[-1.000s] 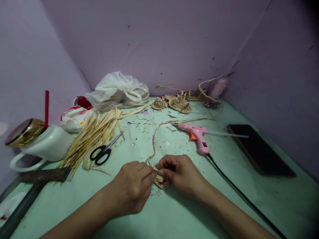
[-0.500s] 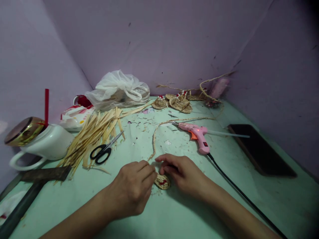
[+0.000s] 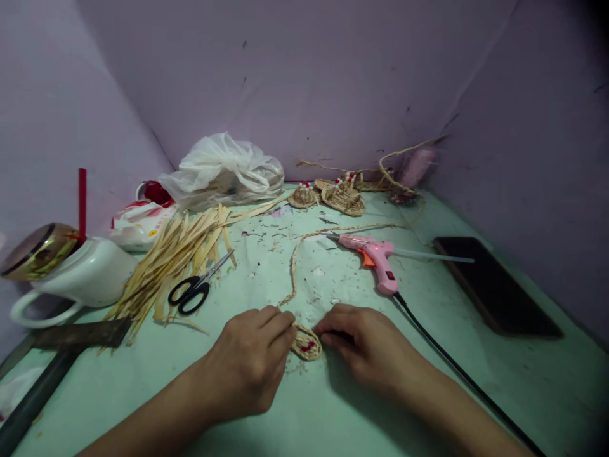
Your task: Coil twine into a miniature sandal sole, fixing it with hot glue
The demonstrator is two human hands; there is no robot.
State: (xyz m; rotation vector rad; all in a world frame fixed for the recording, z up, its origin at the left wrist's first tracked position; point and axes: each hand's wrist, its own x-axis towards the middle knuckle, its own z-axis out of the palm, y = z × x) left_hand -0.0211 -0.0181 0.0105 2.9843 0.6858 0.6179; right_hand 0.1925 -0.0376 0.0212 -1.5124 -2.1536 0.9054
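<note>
A small oval coil of braided straw rope point(image 3: 306, 343) with red showing in its middle lies on the pale green table point(image 3: 333, 419). My left hand point(image 3: 252, 358) pinches the rope where it meets the coil's left edge. To the coil's right rests my right hand point(image 3: 364, 346), fingers curled and fingertips touching that rim. The loose braid point(image 3: 294, 263) runs away from the coil toward the back of the table.
A pink glue gun point(image 3: 375, 257) with a black cord point(image 3: 457, 368) lies beyond my right hand. Black scissors point(image 3: 193, 293) and straw strips point(image 3: 176, 254) lie at left, next to a white jug point(image 3: 76, 276). Finished straw pieces point(image 3: 340, 197), a plastic bag point(image 3: 226, 170), a dark tray point(image 3: 495, 285).
My right hand slid from over the coil to its right side, uncovering it. The left hand stayed pinched on the rope. The view shifted slightly.
</note>
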